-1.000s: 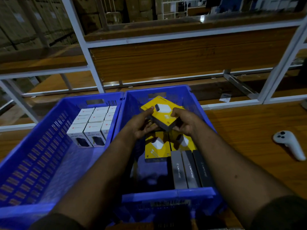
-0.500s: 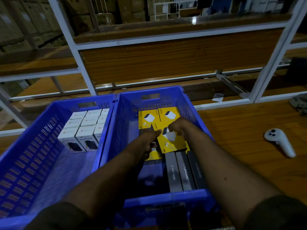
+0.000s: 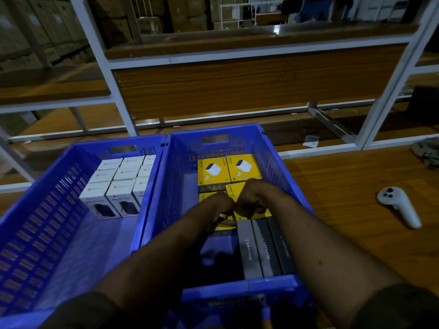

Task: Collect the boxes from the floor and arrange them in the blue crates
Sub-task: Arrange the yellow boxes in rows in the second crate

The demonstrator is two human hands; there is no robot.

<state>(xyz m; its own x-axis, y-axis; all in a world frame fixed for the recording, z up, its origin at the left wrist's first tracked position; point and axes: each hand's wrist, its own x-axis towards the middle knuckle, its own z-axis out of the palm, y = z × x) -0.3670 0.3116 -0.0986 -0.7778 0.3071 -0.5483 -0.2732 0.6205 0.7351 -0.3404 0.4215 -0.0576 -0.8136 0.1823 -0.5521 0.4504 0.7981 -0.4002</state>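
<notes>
Yellow box [image 3: 234, 193] lowered into right crate [image 3: 273, 157], both hands [image 3: 237, 205] curled, pinching it.

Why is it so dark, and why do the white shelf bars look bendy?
Head view: the room is dim, so the hands look shadowy over the yellow boxes; the wide lens bows the shelf bars near the edges; the far stacked cartons look dark and soft.

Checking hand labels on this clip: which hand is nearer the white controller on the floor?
Right. The right hand is in the right crate, on the white controller's side; the left hand lies beside it, farther off.
</notes>
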